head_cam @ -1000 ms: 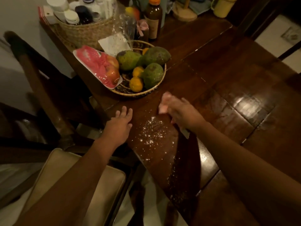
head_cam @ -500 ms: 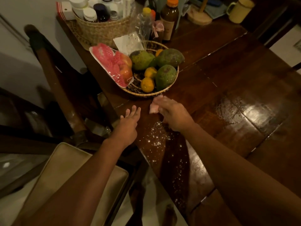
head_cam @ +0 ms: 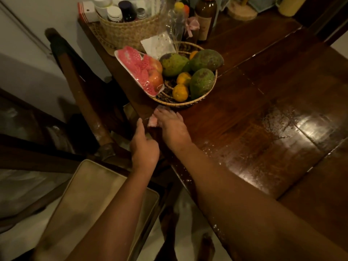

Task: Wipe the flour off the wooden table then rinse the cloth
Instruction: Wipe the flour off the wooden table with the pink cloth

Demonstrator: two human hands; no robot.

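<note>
My right hand (head_cam: 170, 127) presses a small pink cloth (head_cam: 152, 121) onto the dark wooden table (head_cam: 254, 117) at its left edge, just below the fruit basket. Only a corner of the cloth shows past the fingers. My left hand (head_cam: 144, 146) is held just off the table's edge beside the cloth, fingers relaxed and holding nothing. A few white flour specks (head_cam: 209, 147) remain right of my right forearm and along the near table edge (head_cam: 185, 178). Wet smears shine on the wood to the right.
A woven fruit basket (head_cam: 190, 102) with green fruit, oranges and a pink tray of apples (head_cam: 140, 71) sits just beyond my hands. Behind it stand a wicker basket of bottles (head_cam: 130, 29) and a brown bottle (head_cam: 205, 17). A cushioned wooden chair (head_cam: 90, 196) is below left.
My right hand has swept the cloth left and toward the table's edge, over the flour patch, which is mostly gone from view. My left hand has drawn in beside the edge.
</note>
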